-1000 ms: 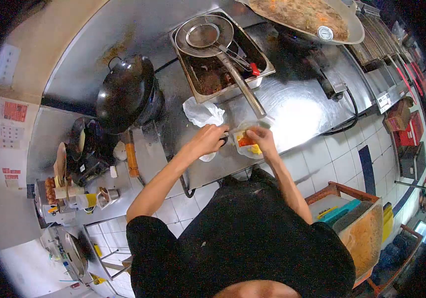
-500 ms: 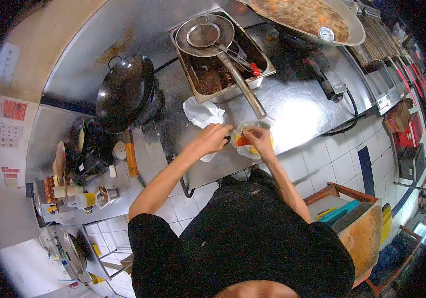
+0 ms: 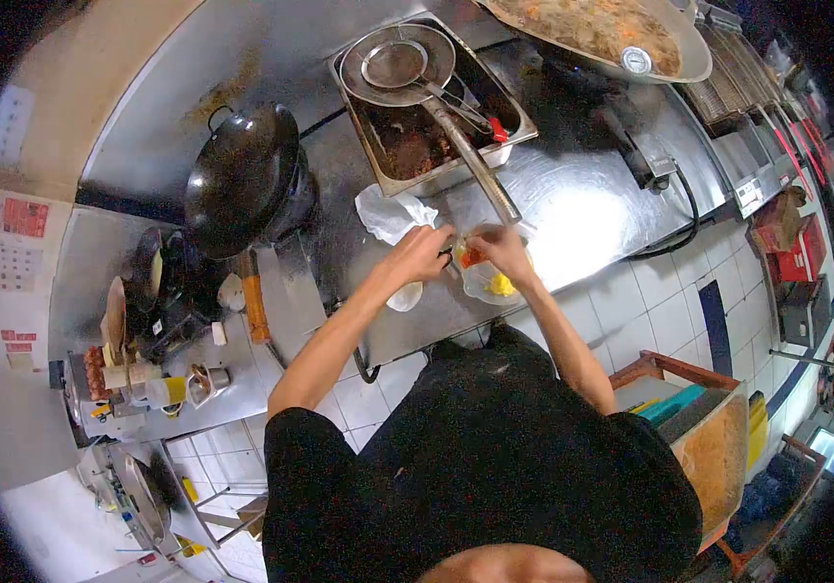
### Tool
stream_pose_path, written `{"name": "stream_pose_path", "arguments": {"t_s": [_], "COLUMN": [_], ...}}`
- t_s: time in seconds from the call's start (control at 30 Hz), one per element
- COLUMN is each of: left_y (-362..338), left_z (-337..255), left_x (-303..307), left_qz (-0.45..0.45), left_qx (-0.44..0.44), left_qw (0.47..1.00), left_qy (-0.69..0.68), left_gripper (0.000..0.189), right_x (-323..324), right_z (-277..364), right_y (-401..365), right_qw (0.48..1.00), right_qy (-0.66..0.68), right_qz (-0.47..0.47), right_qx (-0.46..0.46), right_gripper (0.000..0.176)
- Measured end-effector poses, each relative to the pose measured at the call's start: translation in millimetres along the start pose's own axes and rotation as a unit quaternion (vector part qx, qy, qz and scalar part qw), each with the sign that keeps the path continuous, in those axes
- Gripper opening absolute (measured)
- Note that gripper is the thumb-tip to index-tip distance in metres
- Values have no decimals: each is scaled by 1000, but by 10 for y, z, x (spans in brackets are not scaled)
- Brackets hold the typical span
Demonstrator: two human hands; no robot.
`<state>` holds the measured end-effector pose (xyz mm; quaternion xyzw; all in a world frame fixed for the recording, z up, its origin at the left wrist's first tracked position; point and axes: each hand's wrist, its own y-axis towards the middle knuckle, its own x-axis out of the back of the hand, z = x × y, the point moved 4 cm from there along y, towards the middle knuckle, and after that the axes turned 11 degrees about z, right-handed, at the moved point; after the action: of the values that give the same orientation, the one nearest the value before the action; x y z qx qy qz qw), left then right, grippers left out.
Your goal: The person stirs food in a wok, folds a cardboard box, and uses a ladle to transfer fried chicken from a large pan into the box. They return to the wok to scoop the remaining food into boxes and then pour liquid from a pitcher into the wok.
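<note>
Fingers [image 3: 511, 255] of the right hand [image 3: 504, 253] pinch red food [image 3: 472, 257] at a clear bowl [image 3: 477, 289] with yellow food [image 3: 500, 284] in it, near the front edge of the worktop [image 3: 329, 262]. Close beside it, the left hand [image 3: 421, 255] curls around a dark handle [image 3: 446, 257]. White plastic [image 3: 383, 215] lies just beyond the left hand; farther back, a strainer [image 3: 360, 73] rests across a metal tray [image 3: 436, 179].

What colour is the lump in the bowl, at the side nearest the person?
Yellow; the lump shows in the head view.
</note>
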<state>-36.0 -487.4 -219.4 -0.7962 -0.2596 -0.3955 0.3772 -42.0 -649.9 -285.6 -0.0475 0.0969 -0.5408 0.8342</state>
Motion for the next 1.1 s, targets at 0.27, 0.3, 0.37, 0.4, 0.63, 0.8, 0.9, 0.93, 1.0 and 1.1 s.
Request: {"name": "stream_pose_path", "arguments": {"t_s": [0.27,0.3,0.37,0.4,0.63,0.8,0.9,0.93,1.0,1.1], "left_y": [71,109,126,136,121,141,122,95,22,-1], "left_z": [58,101,141,168,231,340,566,605,691,668], "left_x": [-31,-61,-99,-110,-126,-186,-309,-333,-423,-555], "left_qz": [-54,-43,-47,-50,-73,-66,-80,-79,-51,-61], "left_qx": [-33,-26,-29,-30,-15,1,57,56,107,156], "left_qw": [997,998,996,995,990,988,974,974,982,982], "left_qy": [-38,-46,-66,-86,-122,-142,-207,-205,-148,-83], "left_gripper": [36,35,37,39,35,33,33,33,32,37], "right_x": [16,56,40,27,-1,65,136,166,301,412], "right_z": [-54,-167,-154,-139,-257,-676,-432,-383,-363,-460], "right_y": [110,169,177,188,337,532,391,344,241,239], "right_qw": [997,996,996,995,986,995,987,987,994,992], "right_qy": [-71,-77,-80,-83,-162,-90,-131,-130,71,-36], "right_qz": [-23,-33,-32,-30,-28,32,-15,-16,-74,-119], "right_qx": [2,5,24,43,14,37,94,95,27,-3], "right_gripper": [20,21,21,21,27,19,16,16,22,22]}}
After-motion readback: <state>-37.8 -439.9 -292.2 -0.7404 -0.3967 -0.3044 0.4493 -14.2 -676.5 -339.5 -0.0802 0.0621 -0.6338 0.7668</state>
